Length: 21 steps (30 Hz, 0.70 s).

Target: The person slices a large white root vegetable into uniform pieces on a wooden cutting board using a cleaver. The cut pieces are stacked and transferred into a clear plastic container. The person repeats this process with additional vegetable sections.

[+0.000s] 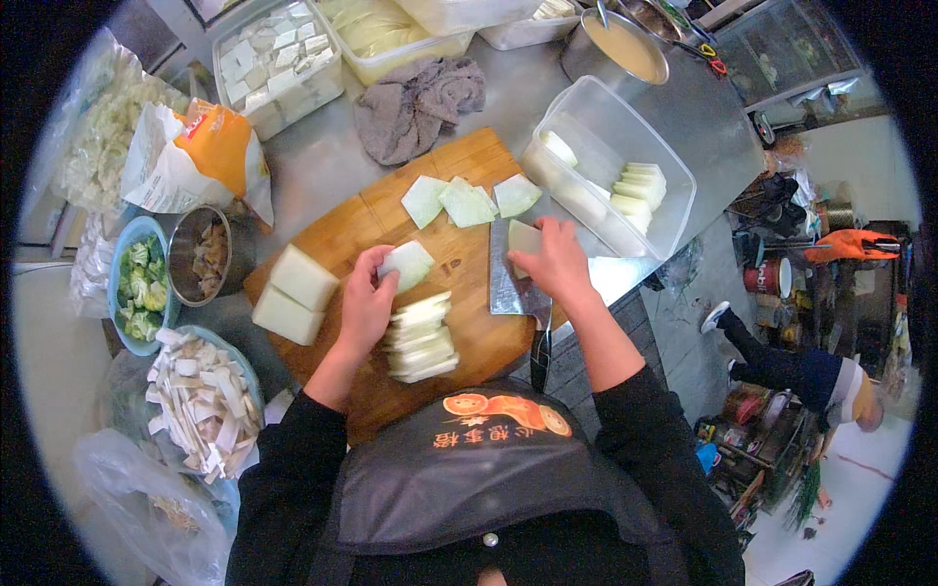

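My left hand (365,298) pinches a thin pale-green slice, which looks like winter melon (410,262), over the wooden cutting board (322,230). In my right hand (555,256) is another pale slice (523,237), held over the blade of a cleaver (510,291). The cleaver lies flat at the board's right side, its black handle (539,359) toward me. Several flat slices (467,203) are spread at the far part of the board. A leaning row of cut slices (422,338) lies near me, and thick pale blocks (295,293) sit at the left.
A clear plastic tub (674,215) with pale slices stands at the right. Behind the board lie a grey cloth (415,107) and a tub of white cubes (278,59). Left are a steel bowl (237,256), a broccoli basin (127,256) and cut strips (200,402). A pot (618,49) stands far right.
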Each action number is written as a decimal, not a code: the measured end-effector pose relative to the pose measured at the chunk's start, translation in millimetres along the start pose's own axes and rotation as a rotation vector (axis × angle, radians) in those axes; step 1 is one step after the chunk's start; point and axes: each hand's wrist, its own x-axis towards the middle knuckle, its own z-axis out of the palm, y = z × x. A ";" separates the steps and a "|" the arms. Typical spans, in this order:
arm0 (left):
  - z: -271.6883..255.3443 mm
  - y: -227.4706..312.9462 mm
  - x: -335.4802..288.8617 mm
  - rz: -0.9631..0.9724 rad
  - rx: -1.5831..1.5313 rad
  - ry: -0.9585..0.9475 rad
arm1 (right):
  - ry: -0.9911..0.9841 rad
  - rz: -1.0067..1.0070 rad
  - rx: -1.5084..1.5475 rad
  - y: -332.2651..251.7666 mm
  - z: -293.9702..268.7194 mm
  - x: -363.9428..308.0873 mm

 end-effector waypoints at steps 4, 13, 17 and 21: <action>-4.7 1.9 1.4 0.021 0.064 0.007 | -0.022 -0.020 0.111 -7.9 -3.9 1.7; 0.1 -2.8 -0.2 0.012 0.165 0.069 | -0.043 -0.438 -0.016 -5.3 -7.6 39.7; 0.5 -5.9 0.5 0.005 0.108 0.060 | 0.062 -0.557 -0.197 -14.1 -13.2 59.0; -1.0 2.1 -1.0 0.005 0.124 0.037 | -0.182 -0.465 -0.332 -18.5 -20.4 79.0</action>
